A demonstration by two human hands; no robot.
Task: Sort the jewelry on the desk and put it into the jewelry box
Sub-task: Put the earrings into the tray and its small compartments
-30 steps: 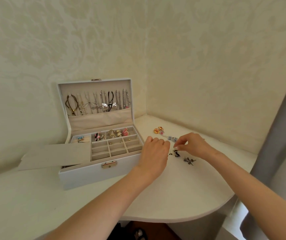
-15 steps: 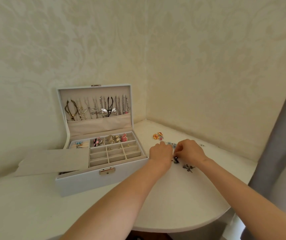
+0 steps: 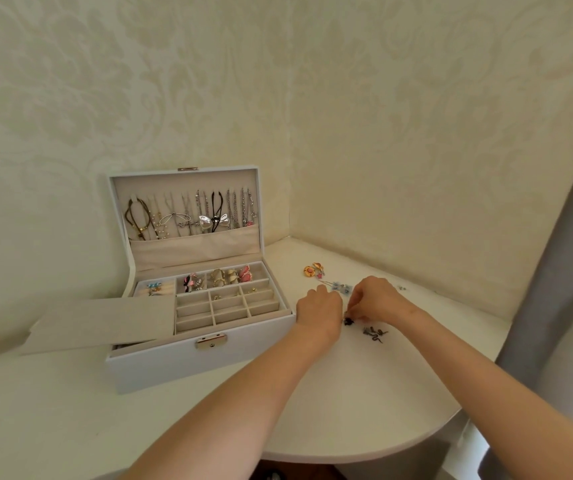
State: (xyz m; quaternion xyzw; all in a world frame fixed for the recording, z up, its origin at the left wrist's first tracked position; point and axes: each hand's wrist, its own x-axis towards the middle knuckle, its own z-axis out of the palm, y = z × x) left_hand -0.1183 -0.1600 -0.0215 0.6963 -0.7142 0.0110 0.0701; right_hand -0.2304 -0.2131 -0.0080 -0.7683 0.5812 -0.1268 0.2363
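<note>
Pinching tiny dark jewelry piece point(image 3: 348, 321) with right hand point(image 3: 380, 299) fingers point(image 3: 357, 310) | left hand point(image 3: 321, 308) fingers curled, grip cannot be told | smooth white desk point(image 3: 364, 393)

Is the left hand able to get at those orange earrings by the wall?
Probably yes. The orange earrings lie uncovered on the desk just beyond the left hand, nothing between them; the right hand pinches a small dark piece nearby.

**Open jewelry box and two hands on the bench**

A white jewelry box point(image 3: 202, 362) stands open on the bench point(image 3: 347, 410), with necklaces point(image 3: 191, 213) hanging in its raised lid. A flat grey panel point(image 3: 98, 323) lies across its left part. Just right of the box, the left hand point(image 3: 319, 310) and right hand point(image 3: 382, 299) meet. The right fingers point(image 3: 361, 306) pinch a small dark piece point(image 3: 348, 321). Dark earrings point(image 3: 374, 334) and orange earrings point(image 3: 312, 270) lie nearby.
</note>
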